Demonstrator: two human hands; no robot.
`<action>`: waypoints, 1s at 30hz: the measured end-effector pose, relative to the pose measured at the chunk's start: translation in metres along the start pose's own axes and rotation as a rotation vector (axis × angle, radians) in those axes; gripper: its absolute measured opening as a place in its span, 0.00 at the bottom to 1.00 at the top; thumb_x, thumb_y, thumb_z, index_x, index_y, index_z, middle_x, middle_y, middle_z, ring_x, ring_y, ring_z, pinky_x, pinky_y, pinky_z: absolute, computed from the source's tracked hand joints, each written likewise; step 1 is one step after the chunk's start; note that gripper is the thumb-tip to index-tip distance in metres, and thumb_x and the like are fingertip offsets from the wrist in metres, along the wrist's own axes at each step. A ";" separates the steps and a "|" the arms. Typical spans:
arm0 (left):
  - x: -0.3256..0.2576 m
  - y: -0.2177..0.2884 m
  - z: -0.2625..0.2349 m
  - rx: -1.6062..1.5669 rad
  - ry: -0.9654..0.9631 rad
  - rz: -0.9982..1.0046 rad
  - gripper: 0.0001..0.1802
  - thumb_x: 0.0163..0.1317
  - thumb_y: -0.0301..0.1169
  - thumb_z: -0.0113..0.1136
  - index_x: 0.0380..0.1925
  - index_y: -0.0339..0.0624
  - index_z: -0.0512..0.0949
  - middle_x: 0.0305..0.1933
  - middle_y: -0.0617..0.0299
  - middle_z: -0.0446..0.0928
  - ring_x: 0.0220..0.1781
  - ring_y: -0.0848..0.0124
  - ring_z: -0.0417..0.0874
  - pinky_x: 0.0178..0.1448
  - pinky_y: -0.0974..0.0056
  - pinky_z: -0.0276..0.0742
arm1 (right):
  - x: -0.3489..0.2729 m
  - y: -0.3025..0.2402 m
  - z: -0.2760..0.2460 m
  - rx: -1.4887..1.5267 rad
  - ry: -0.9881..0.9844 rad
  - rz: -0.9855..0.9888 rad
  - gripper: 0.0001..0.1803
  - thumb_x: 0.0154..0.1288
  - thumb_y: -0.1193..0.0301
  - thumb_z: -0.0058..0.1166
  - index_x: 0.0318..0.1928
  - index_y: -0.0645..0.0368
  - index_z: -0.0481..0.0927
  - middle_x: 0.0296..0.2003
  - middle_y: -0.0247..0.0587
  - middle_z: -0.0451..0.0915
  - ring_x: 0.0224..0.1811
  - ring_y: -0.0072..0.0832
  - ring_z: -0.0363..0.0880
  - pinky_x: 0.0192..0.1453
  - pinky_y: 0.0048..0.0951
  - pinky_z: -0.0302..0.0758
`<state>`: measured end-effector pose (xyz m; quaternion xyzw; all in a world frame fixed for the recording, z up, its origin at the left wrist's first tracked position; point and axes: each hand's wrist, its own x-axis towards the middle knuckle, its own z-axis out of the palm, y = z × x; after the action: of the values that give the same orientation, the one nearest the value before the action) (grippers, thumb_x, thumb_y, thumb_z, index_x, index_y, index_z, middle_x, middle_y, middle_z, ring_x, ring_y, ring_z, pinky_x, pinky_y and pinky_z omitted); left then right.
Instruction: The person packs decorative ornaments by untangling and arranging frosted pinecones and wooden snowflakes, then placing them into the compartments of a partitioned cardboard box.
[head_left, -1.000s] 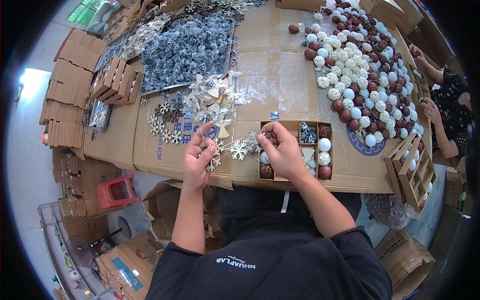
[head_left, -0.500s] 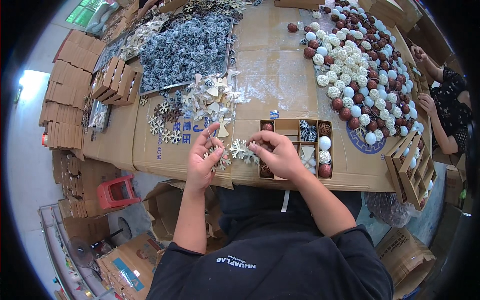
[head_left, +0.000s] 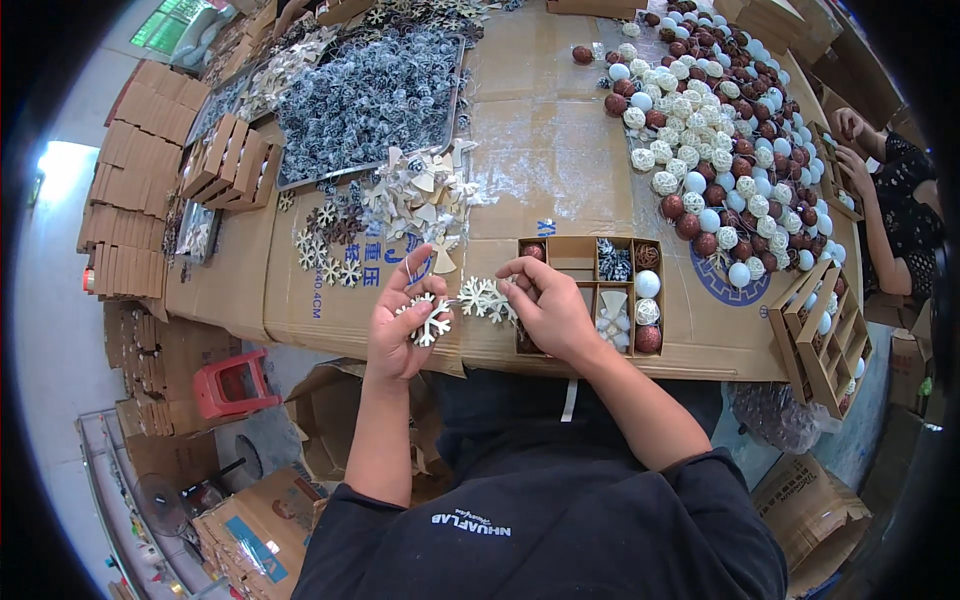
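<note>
My left hand point(head_left: 397, 330) pinches a pale wooden snowflake ornament point(head_left: 430, 322) between thumb and fingers, with a thin string looping up by its fingertips. Beside it, my right hand point(head_left: 552, 308) grips more pale snowflakes point(head_left: 484, 299) that overlap one another; how many is hard to tell. Partly behind my right hand lies a divided cardboard box point(head_left: 571, 244). Its compartments hold a frosted pine cone point(head_left: 614, 264), a brown twig ball point(head_left: 647, 259), a white ball point(head_left: 648, 284), a white woven ball point(head_left: 648, 313), reddish-brown balls point(head_left: 649, 340) and a pale angel-shaped cutout point(head_left: 611, 308).
Frosted pine cones fill a tray point(head_left: 290, 184) at the far left, near loose wooden cutouts point(head_left: 420, 190) and small snowflakes point(head_left: 330, 264). Many balls point(head_left: 700, 130) cover the right side. Divided boxes point(head_left: 825, 345) lean at the right edge, near another person's hands point(head_left: 850, 150).
The snowflake in my left hand has turned to face up more fully. My right hand has shifted slightly, still on its snowflakes. The other person's hands have moved closer together.
</note>
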<state>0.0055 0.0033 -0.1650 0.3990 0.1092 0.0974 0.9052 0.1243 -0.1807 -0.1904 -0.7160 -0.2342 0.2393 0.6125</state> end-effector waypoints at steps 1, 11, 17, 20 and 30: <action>0.000 -0.001 -0.003 -0.102 -0.018 0.012 0.38 0.61 0.18 0.58 0.72 0.37 0.57 0.46 0.54 0.77 0.45 0.68 0.79 0.48 0.65 0.81 | 0.001 -0.001 -0.001 0.084 -0.046 0.068 0.07 0.69 0.74 0.58 0.44 0.63 0.79 0.21 0.29 0.66 0.23 0.16 0.61 0.30 0.24 0.62; -0.004 0.001 -0.007 -0.141 -0.064 0.081 0.41 0.60 0.20 0.60 0.73 0.38 0.56 0.49 0.54 0.75 0.42 0.68 0.75 0.45 0.65 0.77 | 0.001 0.002 -0.001 -0.052 0.111 -0.047 0.05 0.70 0.74 0.56 0.43 0.63 0.80 0.22 0.27 0.68 0.24 0.15 0.62 0.29 0.22 0.63; -0.007 0.011 -0.006 -0.272 -0.105 0.124 0.40 0.59 0.20 0.59 0.73 0.44 0.59 0.46 0.58 0.71 0.39 0.71 0.68 0.41 0.68 0.72 | 0.005 0.003 0.000 0.290 0.040 0.181 0.08 0.71 0.72 0.55 0.44 0.64 0.80 0.26 0.32 0.76 0.22 0.16 0.67 0.29 0.22 0.67; -0.006 0.013 -0.005 -0.175 -0.115 0.133 0.38 0.59 0.19 0.58 0.72 0.41 0.61 0.46 0.57 0.73 0.39 0.70 0.72 0.42 0.66 0.74 | 0.009 0.008 -0.003 0.685 0.048 0.329 0.10 0.74 0.72 0.53 0.50 0.65 0.78 0.28 0.25 0.77 0.24 0.11 0.68 0.28 0.16 0.67; -0.004 -0.012 0.002 0.776 0.053 0.056 0.28 0.62 0.18 0.55 0.64 0.35 0.69 0.47 0.61 0.78 0.53 0.73 0.77 0.63 0.65 0.69 | 0.003 0.002 0.002 -0.572 0.327 -0.481 0.20 0.58 0.78 0.60 0.52 0.61 0.80 0.48 0.45 0.80 0.56 0.44 0.75 0.62 0.43 0.68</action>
<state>0.0038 -0.0073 -0.1719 0.7118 0.1504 0.0840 0.6809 0.1250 -0.1776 -0.1932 -0.8109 -0.3515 -0.1025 0.4565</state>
